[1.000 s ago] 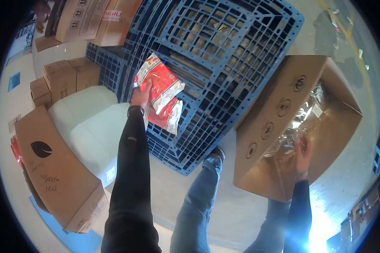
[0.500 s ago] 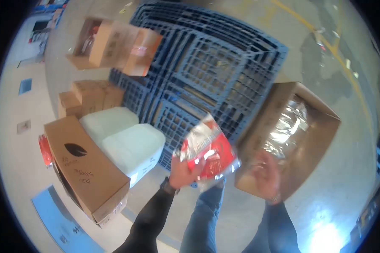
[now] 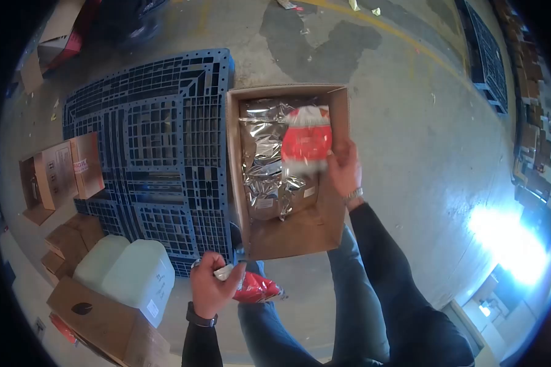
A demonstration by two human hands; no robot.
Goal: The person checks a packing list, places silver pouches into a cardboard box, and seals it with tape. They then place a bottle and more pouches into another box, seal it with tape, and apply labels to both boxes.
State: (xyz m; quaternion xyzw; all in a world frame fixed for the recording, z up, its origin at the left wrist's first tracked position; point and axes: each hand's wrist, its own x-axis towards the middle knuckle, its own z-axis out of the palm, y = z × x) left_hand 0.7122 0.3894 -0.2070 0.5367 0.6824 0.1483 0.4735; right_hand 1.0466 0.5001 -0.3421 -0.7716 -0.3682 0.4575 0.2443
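My left hand is closed on the top of a shiny red plastic bag, held low in front of the near edge of an open cardboard box. Inside that box lie several silver foil bags. A red and white plastic bag, blurred by motion, is over the foil bags at the box's right side. My right hand reaches over the right wall and grips this bag's edge, its fingers partly hidden.
A blue plastic pallet adjoins the box on the left. Two pale plastic jugs stand by a cardboard box with a leaf print. More cartons sit at the left. Another pallet lies far right.
My view has turned right, bringing the open box to the centre. A red and white bag is now in my right hand over the box; before, that hand was empty.
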